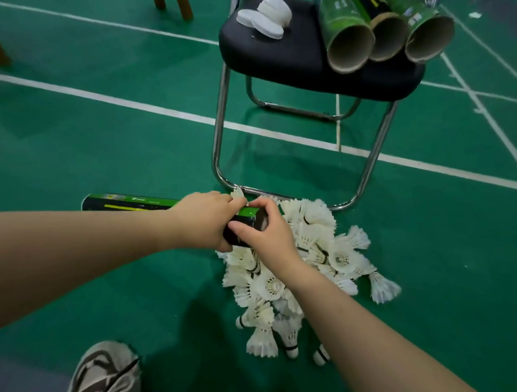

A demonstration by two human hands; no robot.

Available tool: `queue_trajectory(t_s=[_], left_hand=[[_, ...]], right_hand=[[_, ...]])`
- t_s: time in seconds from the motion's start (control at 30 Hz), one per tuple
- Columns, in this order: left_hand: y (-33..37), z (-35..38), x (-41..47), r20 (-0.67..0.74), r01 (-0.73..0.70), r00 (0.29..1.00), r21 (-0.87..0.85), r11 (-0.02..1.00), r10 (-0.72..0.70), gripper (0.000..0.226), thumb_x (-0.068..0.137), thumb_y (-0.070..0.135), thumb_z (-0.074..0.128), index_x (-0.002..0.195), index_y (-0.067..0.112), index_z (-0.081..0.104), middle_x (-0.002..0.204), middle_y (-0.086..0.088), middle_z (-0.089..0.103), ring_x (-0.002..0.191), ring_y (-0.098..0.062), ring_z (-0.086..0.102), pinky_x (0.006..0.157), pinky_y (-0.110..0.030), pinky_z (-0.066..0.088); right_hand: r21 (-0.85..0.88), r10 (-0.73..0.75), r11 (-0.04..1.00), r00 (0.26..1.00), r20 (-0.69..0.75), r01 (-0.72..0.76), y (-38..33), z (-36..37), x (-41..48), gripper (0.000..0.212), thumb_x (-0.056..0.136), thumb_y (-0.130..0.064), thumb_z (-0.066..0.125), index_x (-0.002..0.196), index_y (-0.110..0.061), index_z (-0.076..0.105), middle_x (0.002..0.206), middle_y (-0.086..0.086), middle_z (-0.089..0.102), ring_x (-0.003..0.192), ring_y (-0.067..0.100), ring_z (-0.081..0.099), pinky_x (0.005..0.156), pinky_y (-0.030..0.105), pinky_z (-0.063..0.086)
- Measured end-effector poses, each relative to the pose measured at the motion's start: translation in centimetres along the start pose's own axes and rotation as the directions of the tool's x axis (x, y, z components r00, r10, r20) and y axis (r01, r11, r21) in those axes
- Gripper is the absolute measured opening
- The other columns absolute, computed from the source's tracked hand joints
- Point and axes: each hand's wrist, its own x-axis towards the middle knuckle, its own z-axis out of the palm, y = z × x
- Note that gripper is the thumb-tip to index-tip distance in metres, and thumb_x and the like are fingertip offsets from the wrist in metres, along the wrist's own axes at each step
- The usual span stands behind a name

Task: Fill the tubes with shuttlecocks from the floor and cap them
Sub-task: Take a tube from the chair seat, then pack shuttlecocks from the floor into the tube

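**One tube in hand, a heap waiting**

In the head view, we are holding a long dark-green cardboard tube (128, 204) low over the green court floor (103, 142), roughly level, near the middle of the frame. Our left hand (202, 218) is wrapping round its wall close to the open end. Our right hand (267, 233), at its three o'clock, is curling thumb and fingers round the mouth itself. A white feather tip (239, 193) is peeking above both hands at twelve o'clock; we cannot tell whether either hand is holding it, nor how full the tube is.

From four to six o'clock of the hands, a heap of white feather shuttlecocks (312, 252) is lying on the floor, so in our judgement most of the loading is waiting. At one o'clock, on a black padded chair (276, 63), three more green tubes (350, 50) are pointing open, empty-looking mouths towards us. White plastic caps (267, 18) are sitting at their nine o'clock. No mouth in sight is wearing a cap. A grey shoe (108, 374) is showing at seven o'clock.
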Motion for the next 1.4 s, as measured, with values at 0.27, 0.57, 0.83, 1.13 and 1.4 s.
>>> queue_trajectory(t_s=[0.27, 0.57, 0.83, 1.13, 1.4], left_hand=[[0.8, 2.7, 2.0, 0.106, 0.019, 0.994, -0.019, 1.0, -0.017, 0.071, 0.067, 0.047, 0.069, 0.124, 0.021, 0.036, 0.102, 0.001, 0.056, 0.097, -0.021, 0.055, 0.069, -0.032, 0.048], [2.3, 6.2, 4.8, 0.189, 0.237, 0.959, -0.131, 0.963, -0.21, 0.06, 0.069, 0.046, 0.069, 0.113, 0.019, 0.039, 0.089, 0.003, 0.049, 0.08, -0.02, 0.048, 0.059, -0.03, 0.042], [0.9, 8.2, 4.8, 0.243, 0.299, 0.933, -0.111, 0.948, -0.266, 0.059, 0.068, 0.049, 0.069, 0.111, 0.021, 0.038, 0.088, 0.004, 0.047, 0.081, -0.019, 0.049, 0.061, -0.031, 0.045], [1.5, 8.3, 5.4, 0.239, 0.285, 0.937, -0.092, 0.954, -0.256, 0.061, 0.069, 0.051, 0.068, 0.114, 0.021, 0.038, 0.085, 0.004, 0.043, 0.08, -0.019, 0.046, 0.061, -0.029, 0.042], [2.3, 8.1, 4.8, 0.21, 0.29, 0.942, -0.107, 0.951, -0.263, 0.062, 0.069, 0.05, 0.068, 0.113, 0.02, 0.038, 0.087, 0.004, 0.044, 0.08, -0.018, 0.046, 0.059, -0.029, 0.04]], right_hand=[[-0.007, 0.113, 0.994, 0.993, 0.036, -0.112, 2.7, -1.3, 0.4, 0.045, 0.087, -0.041, 0.06, 0.126, -0.027, 0.042, 0.115, -0.011, 0.053, 0.107, 0.01, 0.054, 0.088, 0.026, 0.047], [-0.814, 0.228, 0.578, 0.968, 0.102, -0.05, 10.7, -5.2, 2.6, 0.035, 0.094, -0.017, 0.038, 0.125, -0.02, 0.055, 0.138, 0.002, 0.047, 0.129, 0.021, 0.035, 0.108, 0.039, 0.031], [-0.914, 0.405, 0.405, 0.897, 0.175, -0.005, 12.4, -4.3, 4.7, 0.044, 0.092, -0.016, 0.036, 0.134, -0.019, 0.048, 0.155, 0.001, 0.022, 0.141, 0.024, 0.013, 0.111, 0.048, 0.014], [-0.931, 0.347, 0.351, 0.938, 0.029, -0.101, 12.4, -4.6, 5.1, 0.049, 0.091, -0.014, 0.036, 0.14, -0.02, 0.035, 0.144, 0.002, 0.04, 0.131, 0.023, 0.031, 0.102, 0.042, 0.025], [-0.537, 0.305, 0.782, 0.946, -0.112, -0.316, 10.5, -5.3, 4.4, 0.041, 0.098, -0.018, 0.035, 0.139, -0.017, 0.042, 0.144, 0.002, 0.045, 0.122, 0.022, 0.049, 0.105, 0.041, 0.035]])
